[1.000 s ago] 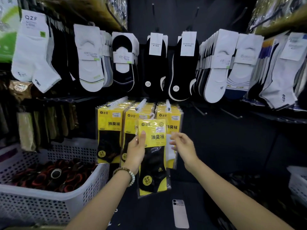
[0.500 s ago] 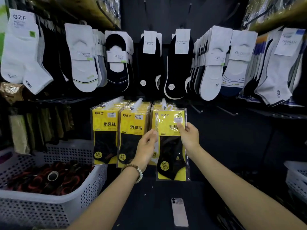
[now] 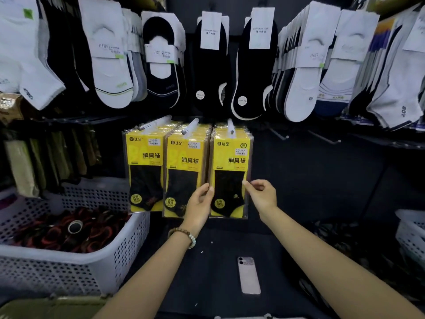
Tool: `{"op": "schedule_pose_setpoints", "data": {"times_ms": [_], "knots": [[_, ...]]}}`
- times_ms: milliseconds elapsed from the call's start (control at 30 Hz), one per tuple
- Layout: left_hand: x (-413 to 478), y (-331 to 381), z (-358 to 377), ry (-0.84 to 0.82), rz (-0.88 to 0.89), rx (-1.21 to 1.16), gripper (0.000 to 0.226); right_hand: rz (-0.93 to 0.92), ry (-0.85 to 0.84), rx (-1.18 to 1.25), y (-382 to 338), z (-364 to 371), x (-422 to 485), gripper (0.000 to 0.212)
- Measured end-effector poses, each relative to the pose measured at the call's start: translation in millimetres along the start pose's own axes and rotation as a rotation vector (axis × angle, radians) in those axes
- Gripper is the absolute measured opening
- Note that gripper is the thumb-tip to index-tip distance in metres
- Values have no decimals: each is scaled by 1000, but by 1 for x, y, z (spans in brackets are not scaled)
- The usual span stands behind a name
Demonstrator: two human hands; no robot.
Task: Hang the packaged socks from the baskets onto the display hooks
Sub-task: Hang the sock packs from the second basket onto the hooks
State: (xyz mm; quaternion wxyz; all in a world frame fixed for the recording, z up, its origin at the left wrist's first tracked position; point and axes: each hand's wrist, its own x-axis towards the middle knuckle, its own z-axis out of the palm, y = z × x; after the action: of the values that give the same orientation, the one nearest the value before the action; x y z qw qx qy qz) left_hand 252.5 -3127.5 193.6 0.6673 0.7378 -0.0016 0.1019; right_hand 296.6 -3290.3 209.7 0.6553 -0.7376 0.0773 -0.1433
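Three stacks of yellow sock packs hang on white display hooks in the middle of the wall. The front pack of the right stack [image 3: 230, 171] hangs on the right hook [image 3: 230, 126]. My left hand [image 3: 199, 202] pinches this pack's left edge low down, partly covering the middle stack [image 3: 184, 171]. My right hand [image 3: 261, 195] pinches its right edge with thumb and forefinger. The left stack [image 3: 143, 169] hangs untouched.
A white perforated basket [image 3: 110, 259] with dark red and black goods stands at the lower left. Another white basket [image 3: 411, 236] shows at the right edge. A phone [image 3: 249, 275] lies on the dark shelf below my hands. Rows of white and black socks hang above.
The pack I held in front of the middle stack went right and up onto the right hook. Both hands slid down to its lower side edges.
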Motion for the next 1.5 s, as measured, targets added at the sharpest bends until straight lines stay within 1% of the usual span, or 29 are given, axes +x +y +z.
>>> {"op": "schedule_pose_setpoints", "data": {"times_ms": [100, 267, 300, 367, 400, 433, 467, 500, 533, 600, 700, 733, 800, 833, 900, 967, 1033, 1100, 1200, 1267, 1300, 1400, 1433, 1500], "knots": [[-28, -35, -2, -44, -45, 41, 42, 76, -119, -52, 35, -21, -29, 41], [-102, -129, -5, -104, -261, 127, 40, 292, -258, -166, 124, -61, -94, 38], [-119, -149, -5, -90, -317, 119, 39, 342, -269, -213, 146, -69, -109, 40], [-147, -185, -4, 4, -429, 103, 34, 471, -307, -303, 187, -88, -138, 45], [-159, -199, -3, 45, -467, 114, 30, 547, -338, -328, 206, -98, -150, 44], [-167, -212, -3, 50, -479, 153, 25, 615, -377, -349, 222, -107, -160, 39], [-174, -224, -3, 21, -484, 217, 19, 673, -413, -389, 236, -114, -169, 33], [-180, -234, -2, -12, -485, 276, 16, 724, -440, -434, 246, -120, -173, 32], [-186, -244, -3, -31, -520, 323, 22, 768, -452, -461, 253, -125, -175, 41], [-199, -261, -5, -38, -637, 377, 40, 856, -459, -435, 265, -128, -179, 64], [-211, -280, -8, -109, -826, 504, 44, 880, -474, -414, 279, -126, -182, 76], [-212, -285, -7, -108, -877, 489, 45, 879, -485, -424, 283, -124, -183, 79], [-216, -289, -4, -51, -958, 471, 56, 870, -481, -430, 289, -118, -184, 80], [-218, -289, -3, -73, -985, 497, 58, 855, -466, -441, 290, -115, -184, 78], [-224, -292, -1, -131, -983, 573, 58, 839, -417, -461, 293, -111, -183, 73], [-225, -294, -2, -111, -959, 590, 54, 856, -370, -424, 294, -110, -182, 67], [-225, -295, -2, -76, -976, 565, 52, 898, -359, -356, 292, -110, -181, 59], [-224, -292, -2, -82, -1018, 553, 59, 928, -359, -268, 289, -109, -181, 53], [-224, -283, 1, -89, -1078, 568, 76, 981, -356, -56, 280, -108, -180, 46], [-221, -267, 3, -54, -1106, 507, 81, 972, -401, 42, 272, -112, -177, 38], [-219, -258, 4, -8, -1112, 401, 81, 954, -419, 81, 266, -115, -176, 36], [-212, -225, 2, 95, -1066, -162, 62, 852, -400, 180, 244, -126, -168, 39], [-210, -213, -1, 123, -1023, -298, 59, 812, -380, 219, 235, -129, -165, 41], [-204, -190, -6, 182, -898, -485, 60, 735, -363, 333, 216, -133, -159, 37]]}}
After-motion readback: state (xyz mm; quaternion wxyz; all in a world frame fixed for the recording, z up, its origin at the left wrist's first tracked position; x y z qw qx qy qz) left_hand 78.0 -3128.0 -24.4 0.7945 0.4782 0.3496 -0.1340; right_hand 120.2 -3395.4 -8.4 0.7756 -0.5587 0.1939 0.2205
